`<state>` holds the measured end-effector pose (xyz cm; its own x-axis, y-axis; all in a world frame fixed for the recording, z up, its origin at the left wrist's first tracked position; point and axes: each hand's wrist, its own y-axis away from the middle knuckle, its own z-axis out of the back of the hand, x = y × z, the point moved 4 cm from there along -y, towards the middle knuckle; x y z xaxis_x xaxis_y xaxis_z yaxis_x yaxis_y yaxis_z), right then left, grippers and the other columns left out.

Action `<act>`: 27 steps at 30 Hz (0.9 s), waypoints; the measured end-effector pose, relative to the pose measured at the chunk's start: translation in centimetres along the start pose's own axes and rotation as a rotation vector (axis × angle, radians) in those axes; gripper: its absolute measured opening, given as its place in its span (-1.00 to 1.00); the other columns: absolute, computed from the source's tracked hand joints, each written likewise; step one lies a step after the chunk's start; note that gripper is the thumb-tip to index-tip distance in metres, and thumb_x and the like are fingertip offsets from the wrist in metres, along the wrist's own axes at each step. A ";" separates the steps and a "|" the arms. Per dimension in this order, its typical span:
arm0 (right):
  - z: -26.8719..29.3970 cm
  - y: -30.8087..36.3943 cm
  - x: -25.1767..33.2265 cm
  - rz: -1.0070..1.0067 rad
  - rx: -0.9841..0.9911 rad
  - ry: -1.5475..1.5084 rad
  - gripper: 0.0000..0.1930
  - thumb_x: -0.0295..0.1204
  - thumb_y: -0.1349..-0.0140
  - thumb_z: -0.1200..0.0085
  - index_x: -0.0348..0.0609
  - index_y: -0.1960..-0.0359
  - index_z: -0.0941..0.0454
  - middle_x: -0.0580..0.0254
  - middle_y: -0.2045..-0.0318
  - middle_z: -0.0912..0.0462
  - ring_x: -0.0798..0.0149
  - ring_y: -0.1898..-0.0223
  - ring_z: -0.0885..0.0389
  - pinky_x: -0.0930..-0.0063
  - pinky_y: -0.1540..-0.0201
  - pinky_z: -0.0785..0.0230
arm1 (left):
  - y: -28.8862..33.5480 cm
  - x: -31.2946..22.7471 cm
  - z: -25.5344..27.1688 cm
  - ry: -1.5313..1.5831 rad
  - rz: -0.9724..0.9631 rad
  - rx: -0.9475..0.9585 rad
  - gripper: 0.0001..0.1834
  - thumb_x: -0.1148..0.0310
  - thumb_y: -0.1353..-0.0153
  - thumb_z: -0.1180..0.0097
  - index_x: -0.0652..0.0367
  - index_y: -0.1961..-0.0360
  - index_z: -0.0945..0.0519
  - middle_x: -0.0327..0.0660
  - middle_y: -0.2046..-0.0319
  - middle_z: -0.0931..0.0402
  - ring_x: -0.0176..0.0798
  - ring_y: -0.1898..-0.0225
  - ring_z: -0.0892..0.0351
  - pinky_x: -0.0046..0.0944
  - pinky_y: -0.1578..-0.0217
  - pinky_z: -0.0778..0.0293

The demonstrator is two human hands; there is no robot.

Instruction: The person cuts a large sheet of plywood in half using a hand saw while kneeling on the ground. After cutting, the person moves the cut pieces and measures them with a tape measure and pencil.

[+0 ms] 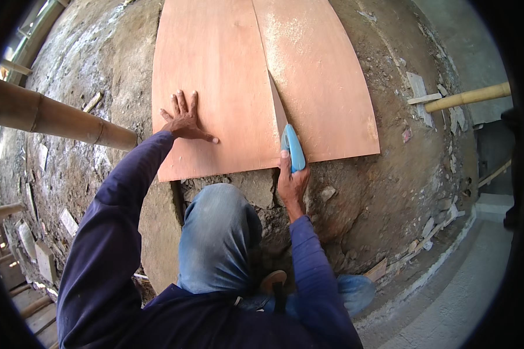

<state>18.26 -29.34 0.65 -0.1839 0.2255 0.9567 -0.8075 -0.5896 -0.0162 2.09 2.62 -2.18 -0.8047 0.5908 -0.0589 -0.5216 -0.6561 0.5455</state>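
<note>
A large reddish plywood sheet (227,52) lies low over the dirt ground in front of my knee. A long cut line runs through it from the far edge toward me. My left hand (186,124) rests flat on the wider left part, fingers spread. Around the blue handle of a handsaw (294,148) my right hand (293,180) is closed, at the near edge of the sheet. The tapering saw blade (278,103) points away from me along the cut. Pale sawdust (291,41) is scattered on the right part of the plywood.
A thick bamboo pole (64,116) stands on the left, close to the sheet's edge. Another bamboo pole (468,97) is at the right, by small wood scraps (419,96). Rough dirt and stones (355,203) surround the sheet, with a concrete strip (442,296) at lower right.
</note>
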 end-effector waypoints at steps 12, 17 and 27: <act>5.6 9.3 3.9 -0.001 -0.096 0.255 -0.66 -0.32 -0.49 -0.16 -0.46 0.02 -0.68 -0.06 0.32 -0.76 0.18 0.32 -0.76 0.22 0.23 -0.56 | -1.1 0.5 -1.2 -0.017 -0.058 -0.031 0.97 -0.73 0.58 -0.42 0.07 -0.63 0.53 0.46 -0.52 0.81 0.59 -0.54 0.85 0.90 -0.23 0.54; 0.1 -2.4 0.3 -0.273 -0.064 0.224 -0.66 -0.30 -0.44 -0.20 -0.43 0.33 -0.63 0.02 0.52 -0.65 0.17 0.51 -0.64 0.15 0.39 -0.48 | -0.5 0.5 -0.8 0.013 -0.068 -0.060 0.98 -0.73 0.61 -0.43 0.07 -0.63 0.51 0.45 -0.52 0.81 0.54 -0.54 0.89 0.90 -0.21 0.58; 5.3 8.1 1.8 -0.082 -0.108 0.334 -0.62 -0.24 -0.50 -0.18 -0.43 0.24 -0.71 0.02 0.46 -0.73 0.21 0.43 -0.71 0.23 0.36 -0.46 | -0.5 1.0 -1.9 0.062 -0.102 -0.101 0.97 -0.73 0.62 -0.43 0.15 -0.64 0.41 0.52 -0.53 0.73 0.62 -0.53 0.84 0.92 -0.20 0.57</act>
<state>14.33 -37.81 3.74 -0.2745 0.5203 0.8086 -0.8786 -0.4774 0.0089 1.00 2.68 -4.12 -0.7606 0.6284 -0.1628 -0.6245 -0.6399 0.4477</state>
